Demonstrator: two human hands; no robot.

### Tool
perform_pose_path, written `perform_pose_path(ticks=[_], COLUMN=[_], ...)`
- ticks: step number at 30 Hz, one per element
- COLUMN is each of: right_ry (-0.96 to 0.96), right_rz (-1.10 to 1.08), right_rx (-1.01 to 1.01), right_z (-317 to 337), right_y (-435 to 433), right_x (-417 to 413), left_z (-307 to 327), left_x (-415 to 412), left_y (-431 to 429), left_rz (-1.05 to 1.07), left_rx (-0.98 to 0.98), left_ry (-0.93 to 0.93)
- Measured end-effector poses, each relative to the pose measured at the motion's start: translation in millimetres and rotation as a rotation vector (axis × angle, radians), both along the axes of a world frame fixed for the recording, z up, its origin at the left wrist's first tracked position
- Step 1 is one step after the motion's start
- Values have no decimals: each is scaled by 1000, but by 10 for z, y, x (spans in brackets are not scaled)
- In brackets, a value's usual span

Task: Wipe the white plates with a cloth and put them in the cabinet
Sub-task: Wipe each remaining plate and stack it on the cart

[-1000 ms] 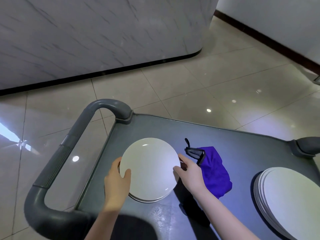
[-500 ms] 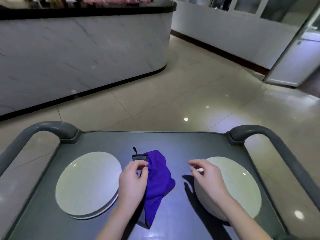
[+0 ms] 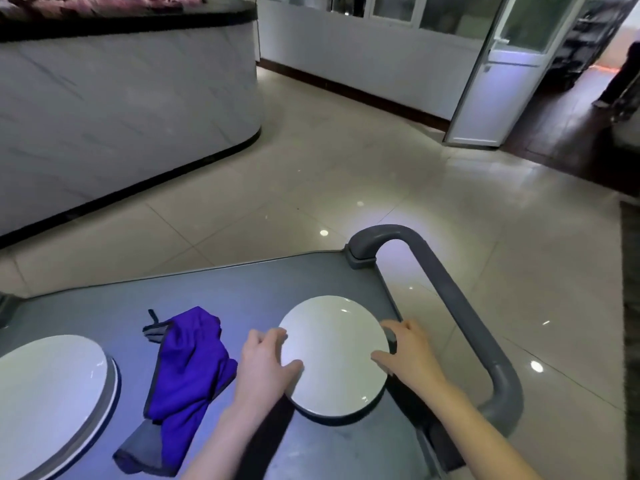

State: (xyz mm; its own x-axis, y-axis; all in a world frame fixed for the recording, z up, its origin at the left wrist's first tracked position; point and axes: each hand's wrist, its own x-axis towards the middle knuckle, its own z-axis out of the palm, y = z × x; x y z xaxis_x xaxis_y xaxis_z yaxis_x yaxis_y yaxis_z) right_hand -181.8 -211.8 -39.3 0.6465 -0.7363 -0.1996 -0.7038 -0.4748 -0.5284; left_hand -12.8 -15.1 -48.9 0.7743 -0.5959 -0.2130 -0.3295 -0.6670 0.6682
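Both hands on one white plate (image 3: pixel 334 348), lower centre-right of the frame, over the grey cart (image 3: pixel 242 289). My left hand (image 3: pixel 263 370) has its left rim: thumb laid across the top face, fingers (image 3: pixel 275 336) curled over the far edge. My right hand (image 3: pixel 412 355) has the right rim the same way, thumb on the face and fingers hooked round the outside. Both sets of fingers are closed on the plate, neither spread. There is a dark shadow under its near edge, and I cannot tell whether it is clear of the cart top or resting on more plates beneath. The purple cloth (image 3: pixel 187 368) lies crumpled just left of my left hand, grey trim along its edge; neither hand holds it. Further left, at the lower left corner, is a stack of white plates (image 3: pixel 48 393), partly cut off by the frame. The cart's loop handle (image 3: pixel 450 299) runs up the right side, just beside my right hand. Glossy tiled floor (image 3: pixel 346 168) beyond.
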Motion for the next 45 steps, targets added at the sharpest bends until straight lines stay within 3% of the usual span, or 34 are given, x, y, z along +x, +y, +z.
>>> perform_pose_path(ticks=[5,15,25,31,38,45], right_ry=[-46,-203,-455,-565,-667,-679], right_rz=[14,-73,-218,-276,-337,-305], right_rx=[84,184,510,821,1040,1115], right_z=[-32,-43,186,293,221,131], right_y=[-42,-4,164,606,1289,2068], right_x=[-38,-21,146,602,1327,1931], left_z=[-44,-60,63,222,177,-5], left_x=[-39,12,147,472,919,1194], left_y=[-6,-8,260,775,1441,1896], left_rz=[17,159,276,364,472,582], left_rx=[81,-59,-337,-508,-642,-725], left_ry=[-26,128,390,485,435,390])
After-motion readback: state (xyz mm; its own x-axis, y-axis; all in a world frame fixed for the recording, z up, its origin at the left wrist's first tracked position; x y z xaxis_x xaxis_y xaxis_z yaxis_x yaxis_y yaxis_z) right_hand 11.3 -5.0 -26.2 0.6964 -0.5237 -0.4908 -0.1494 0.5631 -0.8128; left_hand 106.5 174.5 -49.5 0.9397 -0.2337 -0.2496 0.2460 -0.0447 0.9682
